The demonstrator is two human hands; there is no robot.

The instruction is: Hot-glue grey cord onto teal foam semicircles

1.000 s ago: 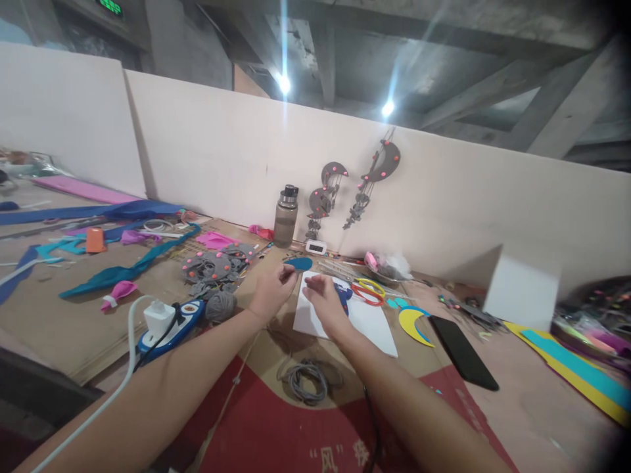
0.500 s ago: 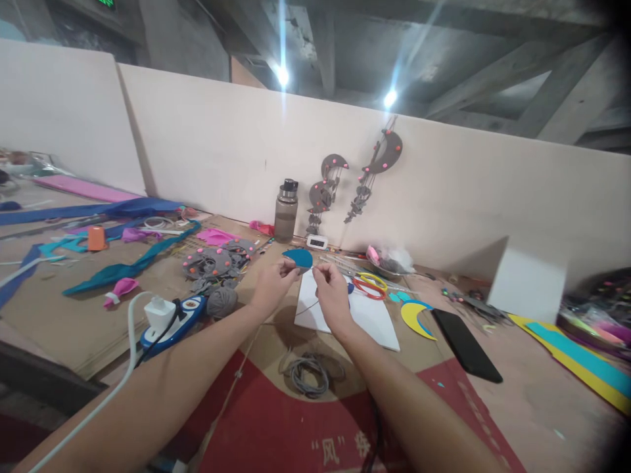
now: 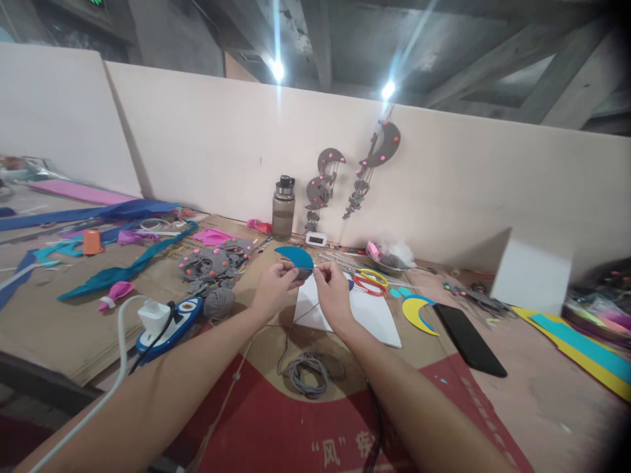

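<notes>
A blue felt piece with a grey underside [image 3: 296, 257] is pinched in my left hand [image 3: 277, 287], above the cardboard. My right hand [image 3: 332, 293] has thumb and index finger pressed together at the piece's right tip; a grey cord hangs from there, and what exactly the fingertips grip is too small to tell. Beneath my right hand lies white paper [image 3: 377, 320]. A coil of grey cord [image 3: 306, 375] rests on the cardboard between my forearms. Red and yellow scissors [image 3: 369, 282] lie just beyond my right hand.
A bottle [image 3: 283, 213] and small white clock [image 3: 316, 239] stand near the wall. Right of the paper are a yellow crescent [image 3: 418, 315] and black phone [image 3: 468, 338]. A power strip [image 3: 172, 328], grey yarn ball [image 3: 219, 303] and dotted grey crescents [image 3: 211, 261] lie left.
The blue piece has tilted up and left, showing more of its face. My hands stay close together at it. The camera view has shifted slightly.
</notes>
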